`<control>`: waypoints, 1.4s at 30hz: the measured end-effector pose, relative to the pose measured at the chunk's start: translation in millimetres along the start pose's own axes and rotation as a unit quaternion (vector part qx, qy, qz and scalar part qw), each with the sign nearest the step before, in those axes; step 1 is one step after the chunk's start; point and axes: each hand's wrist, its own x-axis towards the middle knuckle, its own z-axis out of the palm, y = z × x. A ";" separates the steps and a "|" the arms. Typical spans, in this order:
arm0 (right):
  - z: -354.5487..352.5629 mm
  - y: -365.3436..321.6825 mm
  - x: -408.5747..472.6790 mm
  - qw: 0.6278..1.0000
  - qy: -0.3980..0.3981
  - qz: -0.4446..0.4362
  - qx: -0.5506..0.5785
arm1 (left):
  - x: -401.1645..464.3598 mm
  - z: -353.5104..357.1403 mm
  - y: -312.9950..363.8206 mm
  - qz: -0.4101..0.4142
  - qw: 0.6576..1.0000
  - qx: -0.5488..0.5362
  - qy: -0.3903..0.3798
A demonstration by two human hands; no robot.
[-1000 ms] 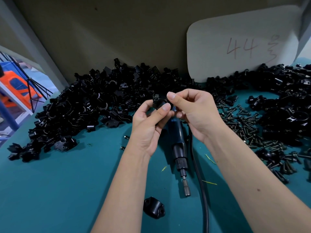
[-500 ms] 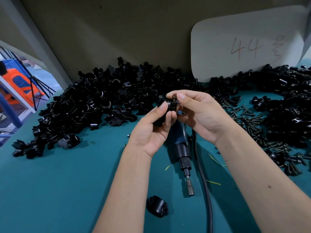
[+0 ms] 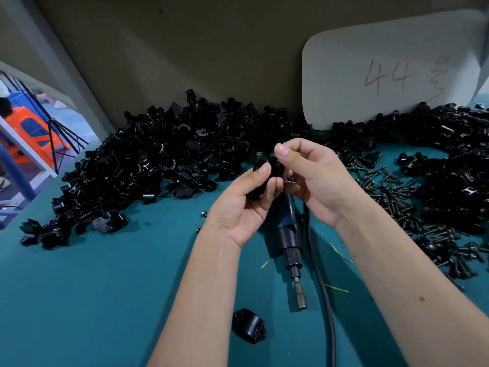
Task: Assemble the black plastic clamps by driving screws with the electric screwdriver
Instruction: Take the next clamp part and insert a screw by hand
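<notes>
Clamp, glossy black moulded plastic with a rounded saddle shape, sits pinched in your left hand above the teal tabletop, while your right hand grips its far side with curled fingers. Beneath your hands, the electric screwdriver lies flat, its long axis running toward you, metal bit nearest you. Heaps of matching black clamp parts and dark screws lie loose behind.

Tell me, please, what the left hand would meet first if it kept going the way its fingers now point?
Probably the right hand: the left hand holds a clamp with its fingers aimed up and right, and the right fingertips already touch that part. Past them lies the clamp pile, though depth is unclear.
</notes>
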 end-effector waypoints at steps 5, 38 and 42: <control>-3.9 -2.7 -0.6 0.999 -0.024 0.015 0.039 | 0.4 -0.7 0.8 0.004 1.000 -0.015 -0.002; 11.7 3.8 2.7 0.991 0.125 -0.003 -0.039 | 8.5 2.0 -10.4 0.149 0.979 0.139 0.002; 12.9 1.7 0.2 0.998 0.065 -0.009 -0.014 | 7.9 -0.1 -6.5 0.147 0.983 0.113 -0.011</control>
